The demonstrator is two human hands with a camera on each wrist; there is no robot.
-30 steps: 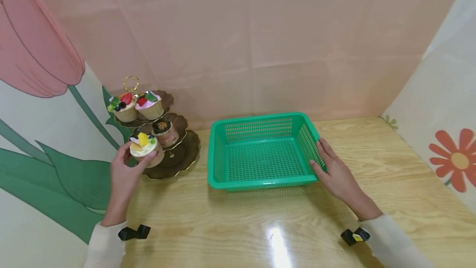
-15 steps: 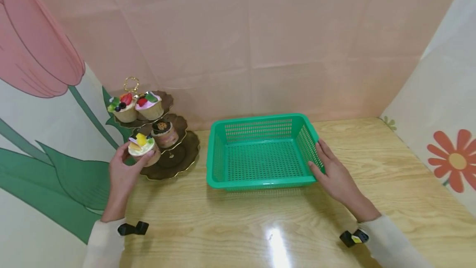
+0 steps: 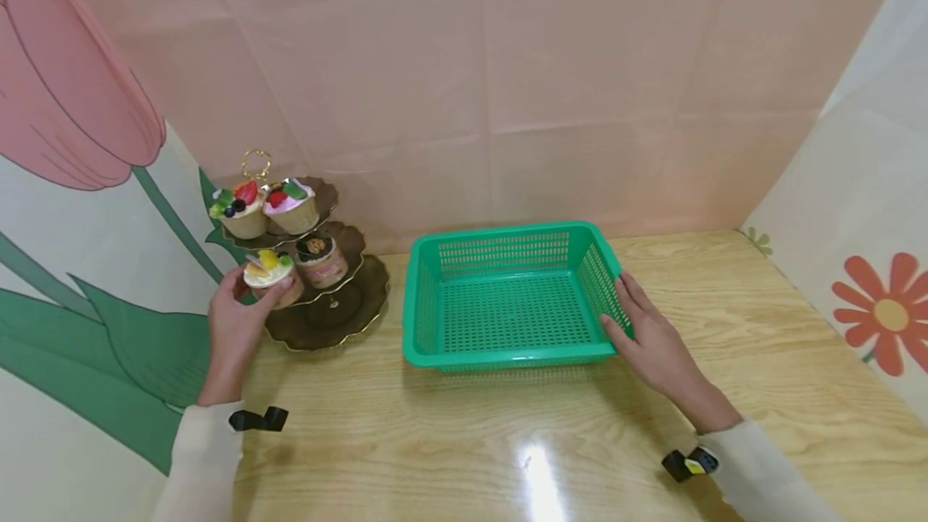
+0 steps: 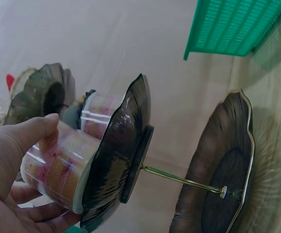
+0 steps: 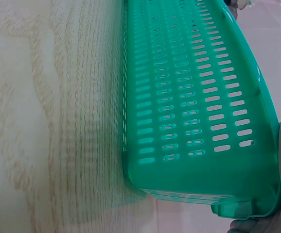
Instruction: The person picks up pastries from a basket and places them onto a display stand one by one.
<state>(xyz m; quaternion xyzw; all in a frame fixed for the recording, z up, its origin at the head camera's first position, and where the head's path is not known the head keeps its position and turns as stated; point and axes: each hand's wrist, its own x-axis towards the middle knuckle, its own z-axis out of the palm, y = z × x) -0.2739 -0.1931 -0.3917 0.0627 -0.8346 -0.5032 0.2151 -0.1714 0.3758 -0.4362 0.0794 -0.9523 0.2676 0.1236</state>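
Note:
My left hand (image 3: 235,321) pinches a clear dessert cup (image 3: 274,287) topped with white cream, yellow fruit and green bits. In the left wrist view, thumb and fingers wrap the cup (image 4: 60,167), its base right against the middle tier (image 4: 116,155) of a dark three-tier stand. A second cup (image 3: 322,263) with a chocolate and nut top sits beside it on that tier. My right hand (image 3: 656,345) holds the right end of a green plastic basket (image 3: 507,358), thumb over the rim and fingers along the outside. No item lies inside the basket.
Two fruit-topped cupcakes, one cream (image 3: 245,220) and one pink (image 3: 293,216), stand on the top tier under a gold ring handle (image 3: 257,163). The wide bottom tier (image 3: 348,312) rests on the wood-grain table (image 3: 406,449). A pink backdrop (image 3: 565,103) rises behind.
My left hand has moved the dessert cup slightly left and back, down onto the middle tier's near left edge. The right hand and basket have stayed almost in place.

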